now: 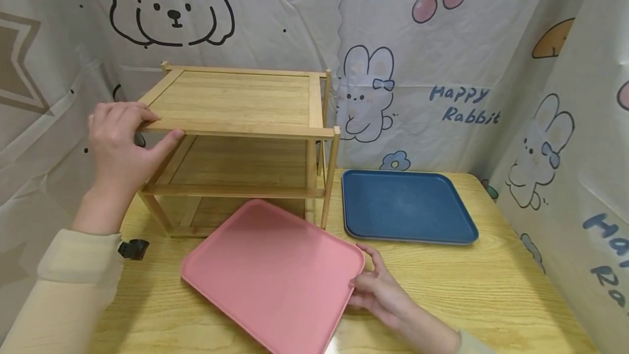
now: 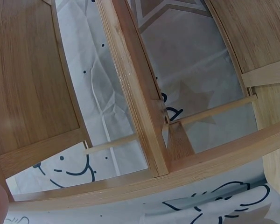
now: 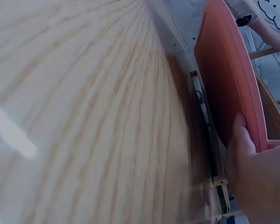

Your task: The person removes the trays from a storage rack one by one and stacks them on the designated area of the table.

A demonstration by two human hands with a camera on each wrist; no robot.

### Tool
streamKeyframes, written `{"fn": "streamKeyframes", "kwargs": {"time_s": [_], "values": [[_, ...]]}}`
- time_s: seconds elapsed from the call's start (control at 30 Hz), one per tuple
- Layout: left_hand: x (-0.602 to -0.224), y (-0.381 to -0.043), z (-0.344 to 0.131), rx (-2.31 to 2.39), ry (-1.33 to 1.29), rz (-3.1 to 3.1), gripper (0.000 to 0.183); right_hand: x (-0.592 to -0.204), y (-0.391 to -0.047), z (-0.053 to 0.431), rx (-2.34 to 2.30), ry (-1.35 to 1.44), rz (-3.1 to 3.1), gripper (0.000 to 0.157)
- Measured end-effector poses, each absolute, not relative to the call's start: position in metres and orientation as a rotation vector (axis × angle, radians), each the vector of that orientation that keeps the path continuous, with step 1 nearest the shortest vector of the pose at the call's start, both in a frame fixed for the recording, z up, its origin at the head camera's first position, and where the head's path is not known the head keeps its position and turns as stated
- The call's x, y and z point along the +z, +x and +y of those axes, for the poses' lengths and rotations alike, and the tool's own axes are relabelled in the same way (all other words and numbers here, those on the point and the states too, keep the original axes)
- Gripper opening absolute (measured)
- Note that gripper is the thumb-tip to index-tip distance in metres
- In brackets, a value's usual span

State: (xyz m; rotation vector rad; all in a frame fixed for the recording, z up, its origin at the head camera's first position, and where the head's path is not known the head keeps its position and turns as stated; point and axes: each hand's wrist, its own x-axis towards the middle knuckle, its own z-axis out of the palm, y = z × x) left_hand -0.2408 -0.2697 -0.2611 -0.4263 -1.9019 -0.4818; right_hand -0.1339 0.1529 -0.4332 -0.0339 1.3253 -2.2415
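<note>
Two trays are seen on the pale, grained wooden worktop [image 1: 491, 288]. A smooth, matte pink tray [image 1: 275, 272], rectangular with rounded corners, is tilted against the rack's base and pinched at its right corner by the right hand [image 1: 380, 291]. A three-tier bamboo rack [image 1: 236, 141] of flat slats and thin dowels is gripped at its top front-left corner by the left hand [image 1: 120, 149]. A blue tray [image 1: 405, 206] of like shape lies flat just right of the rack.

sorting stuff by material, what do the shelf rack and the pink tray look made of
Shelf rack: looks like light wood, maybe bamboo; fine straight grain, pale matte finish. Pink tray: probably plastic; even colour, smooth matte surface, moulded raised rim with rounded corners.
</note>
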Motion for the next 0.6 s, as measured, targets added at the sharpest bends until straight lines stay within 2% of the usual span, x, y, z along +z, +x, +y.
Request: {"fn": "streamKeyframes", "kwargs": {"time_s": [0.27,0.6], "values": [[-0.261,-0.240,-0.269,-0.479,-0.421,-1.908,0.063,-0.427,-0.138,0.170,-2.243,-0.081,1.385,0.069],[-0.262,-0.241,-0.269,-0.485,-0.420,-1.901,0.064,-0.424,-0.149,0.190,-2.184,-0.039,1.472,0.066]]}}
